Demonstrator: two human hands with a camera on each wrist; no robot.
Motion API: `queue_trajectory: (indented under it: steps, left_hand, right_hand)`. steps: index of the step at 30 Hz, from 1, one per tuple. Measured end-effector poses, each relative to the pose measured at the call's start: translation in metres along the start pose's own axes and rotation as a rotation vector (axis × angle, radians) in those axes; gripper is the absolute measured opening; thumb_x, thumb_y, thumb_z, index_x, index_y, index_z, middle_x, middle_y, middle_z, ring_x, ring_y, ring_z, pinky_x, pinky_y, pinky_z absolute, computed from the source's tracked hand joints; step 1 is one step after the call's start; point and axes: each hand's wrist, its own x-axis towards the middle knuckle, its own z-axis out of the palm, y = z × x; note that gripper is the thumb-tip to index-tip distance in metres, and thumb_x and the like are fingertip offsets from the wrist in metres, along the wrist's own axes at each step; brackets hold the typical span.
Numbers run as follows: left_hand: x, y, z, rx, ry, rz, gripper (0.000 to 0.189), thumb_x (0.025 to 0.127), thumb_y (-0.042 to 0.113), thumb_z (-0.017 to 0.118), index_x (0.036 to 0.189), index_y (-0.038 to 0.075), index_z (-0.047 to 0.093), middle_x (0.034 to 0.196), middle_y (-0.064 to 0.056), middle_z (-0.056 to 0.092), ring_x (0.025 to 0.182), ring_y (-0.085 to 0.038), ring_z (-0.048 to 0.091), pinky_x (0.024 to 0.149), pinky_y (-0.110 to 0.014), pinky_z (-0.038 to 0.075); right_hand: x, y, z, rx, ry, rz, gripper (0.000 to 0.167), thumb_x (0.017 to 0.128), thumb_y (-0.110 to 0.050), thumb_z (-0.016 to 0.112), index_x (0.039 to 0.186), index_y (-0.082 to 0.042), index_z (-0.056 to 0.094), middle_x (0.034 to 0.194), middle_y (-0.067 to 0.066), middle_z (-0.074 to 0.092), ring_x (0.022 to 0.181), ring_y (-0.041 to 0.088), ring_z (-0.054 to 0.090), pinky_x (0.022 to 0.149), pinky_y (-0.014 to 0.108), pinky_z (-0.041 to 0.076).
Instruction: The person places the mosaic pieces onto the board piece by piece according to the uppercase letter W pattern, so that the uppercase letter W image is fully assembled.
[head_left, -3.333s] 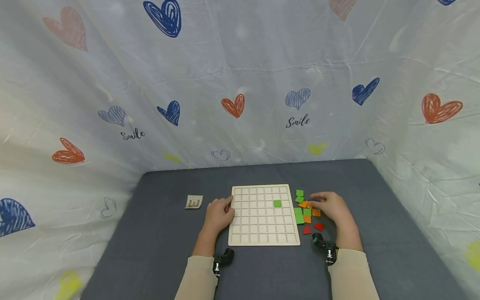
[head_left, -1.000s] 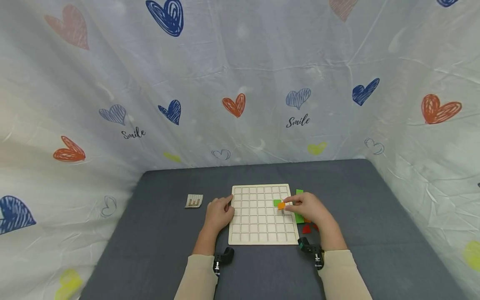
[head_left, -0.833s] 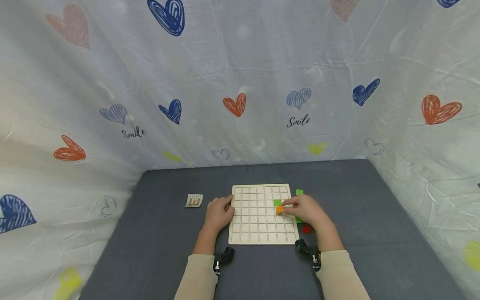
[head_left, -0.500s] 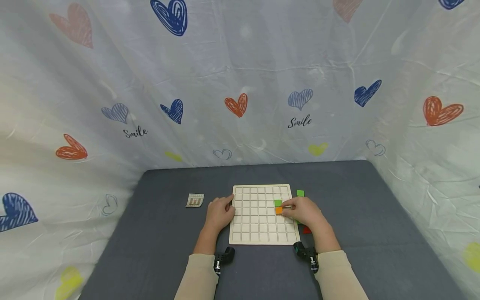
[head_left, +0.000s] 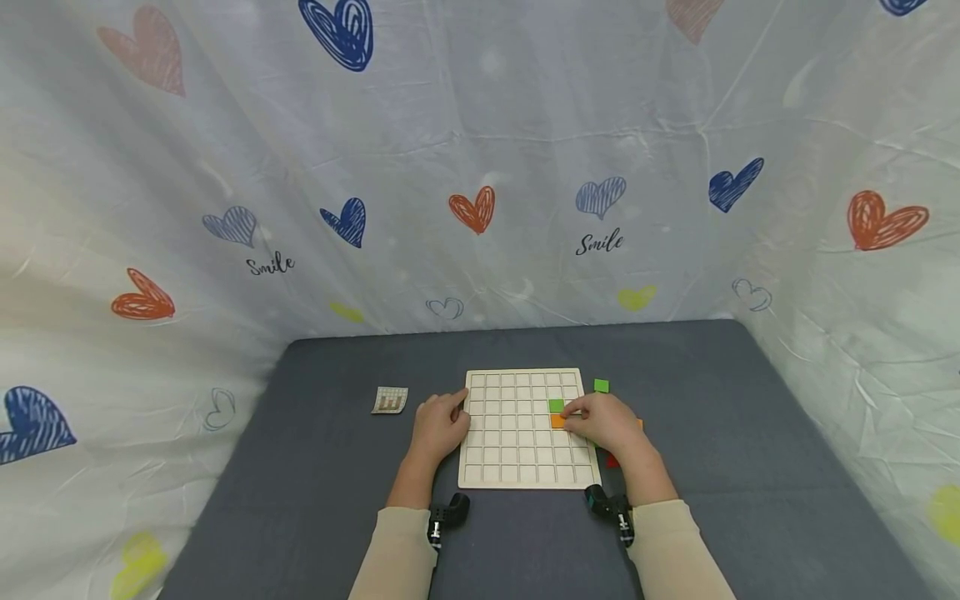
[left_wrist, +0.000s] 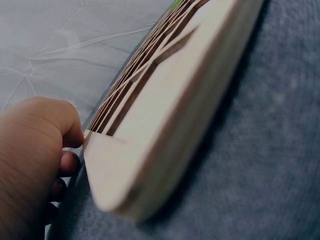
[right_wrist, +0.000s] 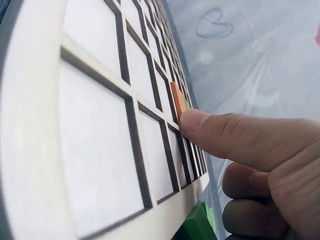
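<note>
On the right side of the gridded board (head_left: 512,458), just nearer than the green tile (head_left: 556,406), my right hand (head_left: 606,423) pinches the orange tile (head_left: 557,422); my left hand (head_left: 438,428), fingers loosely bent, touches the left edge. I should press evenly. The right wrist view shows the tile apparently standing proud; the head view doesn't.

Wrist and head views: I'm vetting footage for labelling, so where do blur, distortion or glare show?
Left wrist: dim light, the board's near corner looking soft; right wrist: blurred nearest rim, steep foreshortening thinning the orange tile to a sliver; head: soft light, faint pale glare patches on the curtain, card too small to read.
</note>
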Motion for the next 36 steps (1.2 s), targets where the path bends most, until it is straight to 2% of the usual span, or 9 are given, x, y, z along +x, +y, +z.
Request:
queue_trajectory:
  steps: [9,13,16,18,21,26,30,33,36]
  left_hand:
    - [0.000,0.001,0.000,0.000,-0.008,-0.002,0.048,0.092,0.015,0.055,0.138,0.012,0.068,0.059,0.006,0.038,0.057,-0.015,0.028,0.068,-0.034,0.029]
    - [0.000,0.001,-0.001,-0.003,-0.011,-0.001,0.048,0.093,0.016,0.054,0.138,0.012,0.068,0.059,0.006,0.038,0.057,-0.015,0.028,0.068,-0.034,0.029]
    - [0.001,0.001,-0.001,-0.001,-0.016,0.000,0.048,0.093,0.016,0.054,0.139,0.012,0.067,0.060,0.006,0.038,0.057,-0.015,0.028,0.068,-0.034,0.029]
    - [0.001,0.001,-0.001,0.000,-0.018,0.002,0.048,0.093,0.016,0.053,0.139,0.012,0.067,0.060,0.006,0.038,0.058,-0.015,0.027,0.068,-0.035,0.029]
    - [0.001,0.001,-0.001,0.003,-0.018,0.005,0.049,0.092,0.016,0.053,0.139,0.012,0.067,0.060,0.006,0.038,0.058,-0.015,0.028,0.068,-0.035,0.029]
    - [0.001,0.001,-0.001,-0.001,-0.011,0.006,0.048,0.092,0.015,0.054,0.138,0.011,0.068,0.059,0.006,0.038,0.058,-0.015,0.028,0.068,-0.035,0.030]
    - [0.000,0.001,-0.001,-0.007,-0.010,0.008,0.047,0.093,0.014,0.055,0.138,0.011,0.068,0.060,0.006,0.038,0.058,-0.015,0.028,0.068,-0.035,0.030]
    - [-0.001,0.001,-0.001,-0.005,-0.009,0.011,0.047,0.093,0.014,0.055,0.138,0.010,0.068,0.060,0.006,0.038,0.058,-0.015,0.028,0.068,-0.035,0.029]
    - [-0.001,0.002,-0.002,-0.002,-0.005,0.016,0.047,0.093,0.014,0.055,0.138,0.010,0.068,0.060,0.006,0.038,0.058,-0.015,0.028,0.067,-0.035,0.029]
  right_hand:
    - [-0.002,0.006,-0.013,0.072,0.035,-0.031,0.021,0.093,-0.027,0.076,0.110,-0.016,0.081,0.061,-0.002,0.040,0.054,0.015,0.033,0.053,0.032,0.031]
    - [-0.005,0.013,-0.025,0.109,0.093,-0.014,0.026,0.098,-0.029,0.070,0.118,-0.014,0.078,0.072,0.003,0.055,0.056,0.017,0.038,0.055,0.035,0.036]
    - [-0.007,0.019,-0.033,0.131,0.123,0.009,0.030,0.100,-0.029,0.066,0.124,-0.013,0.075,0.097,0.010,0.070,0.065,0.019,0.050,0.060,0.037,0.042]
    - [-0.008,0.023,-0.037,0.146,0.132,0.021,0.033,0.101,-0.029,0.065,0.128,-0.012,0.074,0.109,0.014,0.071,0.074,0.020,0.058,0.064,0.037,0.046]
    - [-0.009,0.030,-0.042,0.158,0.135,0.041,0.036,0.102,-0.029,0.064,0.131,-0.010,0.072,0.115,0.014,0.072,0.085,0.020,0.065,0.068,0.037,0.050]
    - [-0.009,0.041,-0.048,0.147,0.127,0.085,0.038,0.102,-0.032,0.063,0.131,-0.010,0.071,0.113,0.017,0.070,0.085,0.024,0.062,0.069,0.038,0.048]
    - [-0.010,0.046,-0.049,0.122,0.127,0.103,0.038,0.101,-0.032,0.064,0.131,-0.008,0.071,0.088,0.013,0.065,0.070,0.023,0.054,0.063,0.037,0.043]
    - [-0.009,0.049,-0.047,0.111,0.129,0.128,0.039,0.099,-0.030,0.067,0.130,-0.007,0.071,0.068,0.007,0.048,0.057,0.022,0.043,0.055,0.036,0.037]
    - [-0.006,0.051,-0.043,0.065,0.141,0.144,0.040,0.096,-0.030,0.071,0.128,-0.005,0.072,0.067,0.003,0.047,0.055,0.020,0.043,0.053,0.034,0.036]
